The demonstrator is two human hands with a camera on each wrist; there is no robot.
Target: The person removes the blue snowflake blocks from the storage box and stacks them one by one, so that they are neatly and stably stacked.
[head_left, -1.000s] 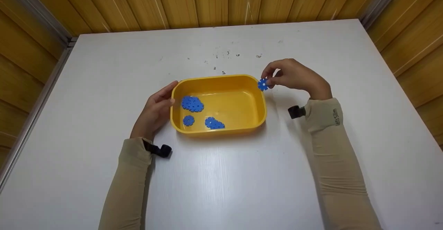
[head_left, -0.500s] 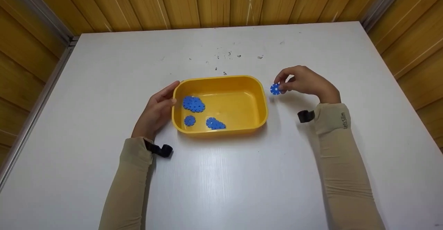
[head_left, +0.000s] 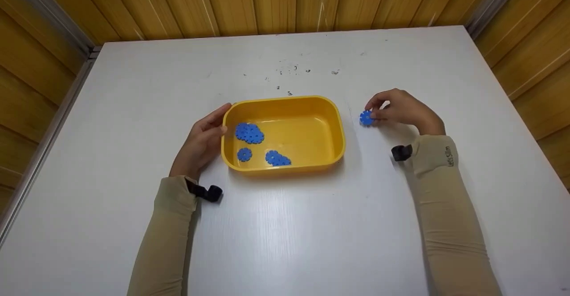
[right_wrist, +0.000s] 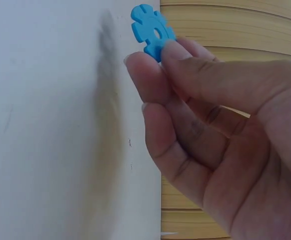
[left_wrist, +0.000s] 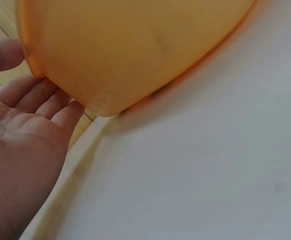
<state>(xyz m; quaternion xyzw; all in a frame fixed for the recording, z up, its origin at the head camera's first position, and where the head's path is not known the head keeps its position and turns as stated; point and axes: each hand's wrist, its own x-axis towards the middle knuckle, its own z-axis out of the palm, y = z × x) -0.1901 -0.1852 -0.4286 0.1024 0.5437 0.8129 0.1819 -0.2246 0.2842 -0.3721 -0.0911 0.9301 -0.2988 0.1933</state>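
A yellow plastic tub (head_left: 285, 168) stands on the white table, with several blue notched plastic discs (head_left: 249, 133) lying inside, mostly toward its left half. At the tub's left end, my left hand (head_left: 200, 140) holds it, thumb at the rim and fingers along the outer wall; the left wrist view shows the fingers (left_wrist: 60, 107) against that wall. To the right of the tub, clear of its rim, my right hand (head_left: 401, 109) pinches one blue notched disc (head_left: 366, 118) between thumb and fingers. In the right wrist view this disc (right_wrist: 148, 30) is held up off the tabletop.
The white table (head_left: 285, 233) stretches around the tub and shows small dark scuff marks (head_left: 289, 71) behind it. Yellow wood-patterned panels (head_left: 276, 4) rise along its back and sides. A black camera mount (head_left: 401, 152) sits on the right wrist.
My right hand has carried the pinched disc away from the tub's right rim, rightward and slightly nearer to me. The left hand and the tub stay in place.
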